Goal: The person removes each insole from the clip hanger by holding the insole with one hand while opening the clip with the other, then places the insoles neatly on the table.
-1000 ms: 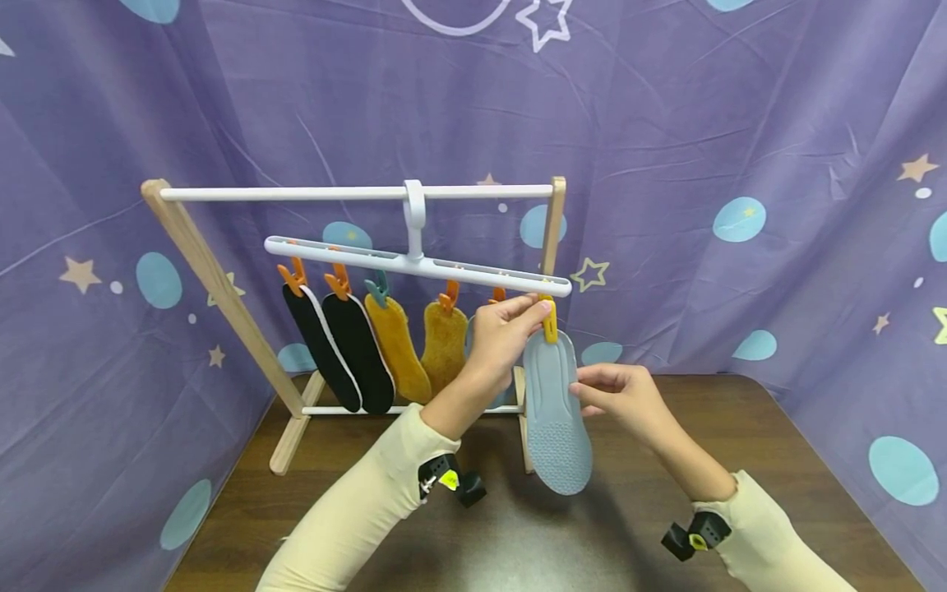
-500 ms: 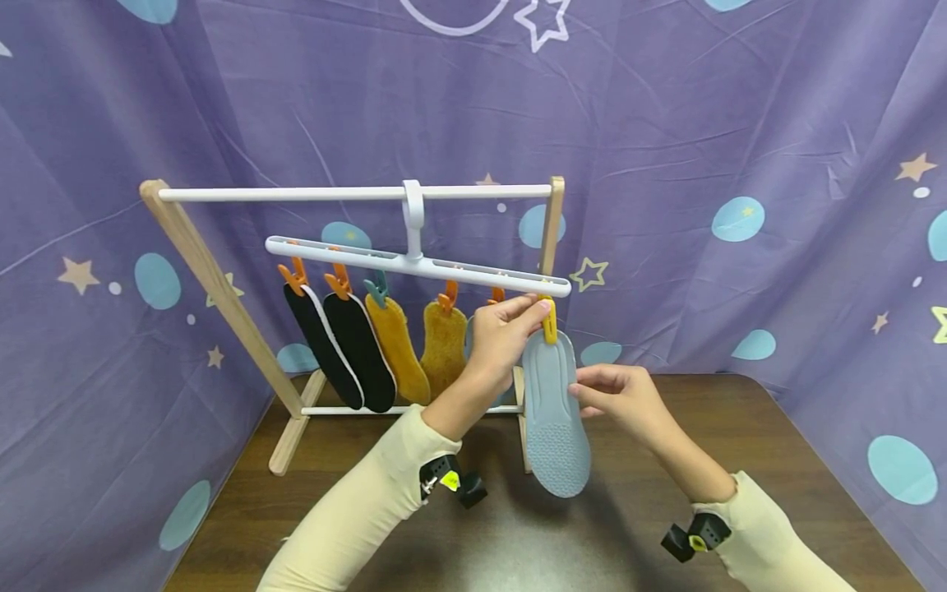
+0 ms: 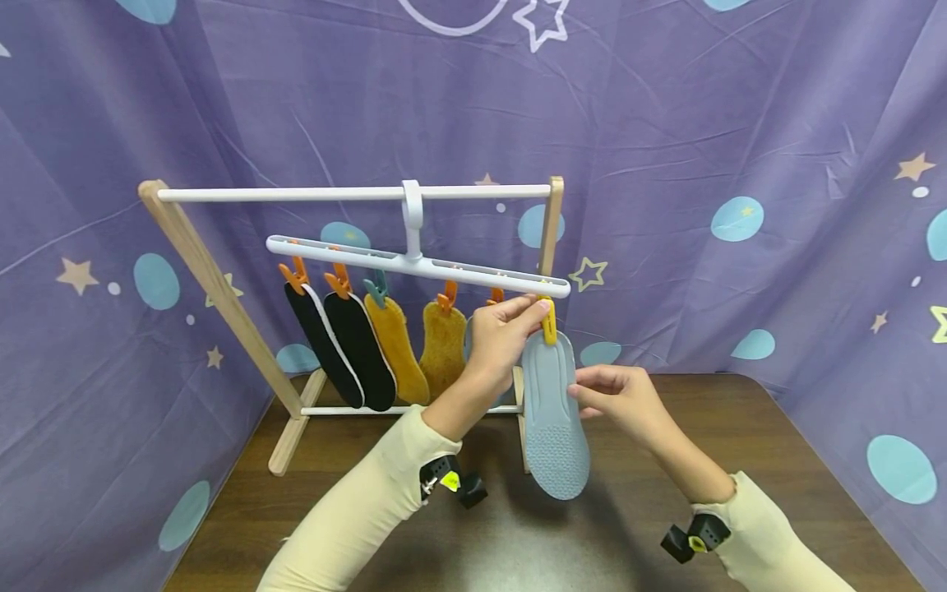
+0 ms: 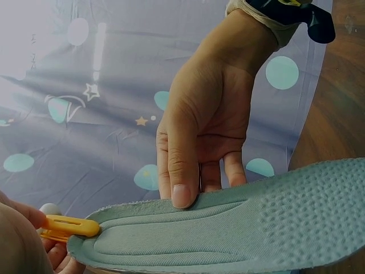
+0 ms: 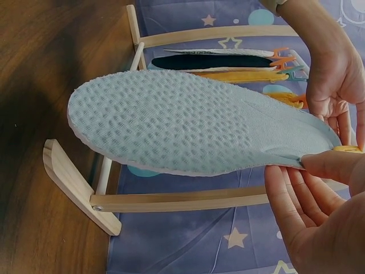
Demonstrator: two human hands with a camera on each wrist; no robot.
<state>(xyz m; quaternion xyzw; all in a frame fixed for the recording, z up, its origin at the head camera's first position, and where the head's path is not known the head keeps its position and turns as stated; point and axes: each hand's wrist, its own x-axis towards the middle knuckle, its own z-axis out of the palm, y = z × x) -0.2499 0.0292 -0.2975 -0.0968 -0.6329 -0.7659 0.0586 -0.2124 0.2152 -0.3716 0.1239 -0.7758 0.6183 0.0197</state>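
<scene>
A light blue-grey insole [image 3: 553, 411], dimpled at its lower end, hangs below the right end of a white hanger [image 3: 414, 265]. A yellow clothespin [image 3: 549, 322] sits at its top edge; in the left wrist view the clothespin [image 4: 71, 225] overlaps the insole's narrower end. My left hand [image 3: 497, 341] pinches this clothespin between thumb and fingers. With thumb in front and fingers behind, my right hand [image 3: 621, 399] pinches the insole's right edge, as the right wrist view of the insole [image 5: 171, 123] also shows. Part of another blue-grey insole is hidden behind my left hand.
Left along the hanger, black insoles [image 3: 358, 353] and mustard fuzzy insoles [image 3: 444, 349] hang from orange and teal clothespins. The hanger hooks over the white bar [image 3: 288, 195] of a wooden rack [image 3: 222, 296] on a brown table [image 3: 703, 460]. A purple curtain [image 3: 666, 123] stands behind.
</scene>
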